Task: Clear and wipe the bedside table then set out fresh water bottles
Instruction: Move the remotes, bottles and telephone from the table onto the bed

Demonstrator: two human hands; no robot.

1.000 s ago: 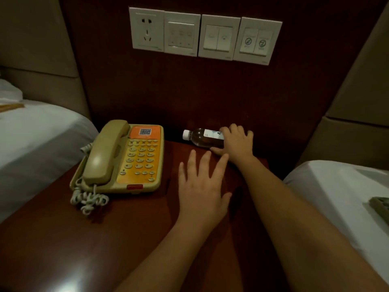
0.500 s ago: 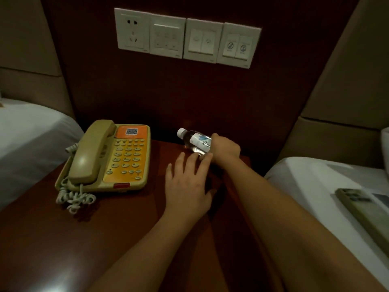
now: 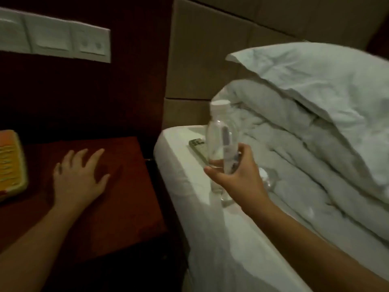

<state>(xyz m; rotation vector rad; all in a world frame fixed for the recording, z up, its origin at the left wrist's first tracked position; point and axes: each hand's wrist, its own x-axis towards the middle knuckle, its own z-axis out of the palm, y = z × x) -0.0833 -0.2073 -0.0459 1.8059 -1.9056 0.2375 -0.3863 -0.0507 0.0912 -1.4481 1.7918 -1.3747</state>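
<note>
R hand (image 3: pixel 237 175) holds a clear water bottle (image 3: pixel 221 140) upright over the edge of the bed (image 3: pixel 210 228), fingers (image 3: pixel 245 153) and thumb wrapped round its lower half, so clenched on the bottle. White cap on top, label strip down one side, looks nearly empty w/ a little liquid at the bottom. Bottle is up in the air, off the worktop (image 3: pixel 117 186) and to the right of it, above the white sheet.

L hand (image 3: pixel 79 178) lies flat on the dark red worktop, palm down, fingers spread and straight, grasping nothing. It sits just right of the phone (image 3: pixel 10 163), of which only the orange keypad and beige edge show at the left border of the frame; hand and phone are apart.

On the bed, behind the bottle, a remote control (image 3: pixel 197 148) lies near the mattress edge, partly hidden by the bottle. Another clear bottle-like thing (image 3: pixel 266 178) lies on the sheet just past the R hand, mostly covered by it, can't tell more. A rumpled white duvet (image 3: pixel 294 165) is bunched further right w/ a pillow (image 3: pixel 315 87) resting on top.

Wall behind the worktop is dark wood w/ a row of white switch plates (image 3: pixel 63 43) at upper left. Beige padded headboard (image 3: pixel 210 49) stands behind the bed. View is dim and a bit blurred
</note>
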